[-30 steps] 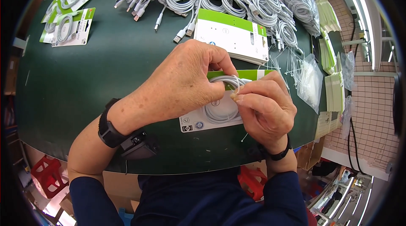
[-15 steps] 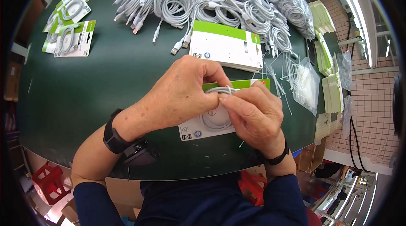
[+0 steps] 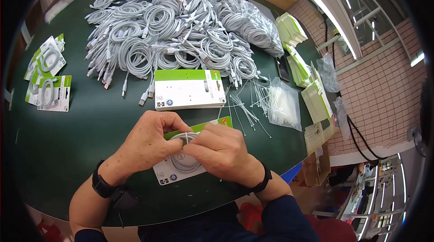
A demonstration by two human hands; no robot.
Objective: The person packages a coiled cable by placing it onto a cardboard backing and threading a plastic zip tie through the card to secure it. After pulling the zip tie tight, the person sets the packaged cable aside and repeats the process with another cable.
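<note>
A coiled grey-white cable [image 3: 181,164] rests against a green and white backing card [image 3: 164,172] near the table's front edge. My left hand [image 3: 147,142] pinches the coil's upper part between thumb and fingers. A thin white cable tie [image 3: 186,138] crosses the top of the coil. Close beside it, my right hand [image 3: 221,151] is closed, thumb and forefinger pinched at the tie. Its curled fingers hide the tie's end and the coil's right side.
Behind my hands is a stack of backing cards [image 3: 190,90]. Beyond lies a big pile of coiled cables [image 3: 158,22]. Loose cable ties [image 3: 242,108] and a plastic bag of ties [image 3: 285,106] are right. Carded cables [image 3: 54,93] lie far left; more cards [image 3: 316,99] line the right edge.
The view has shifted, so the table and hands sit further left and lower, and more of the cable pile shows. Both hands stay at the coil; the tie across it is now plainer to see.
</note>
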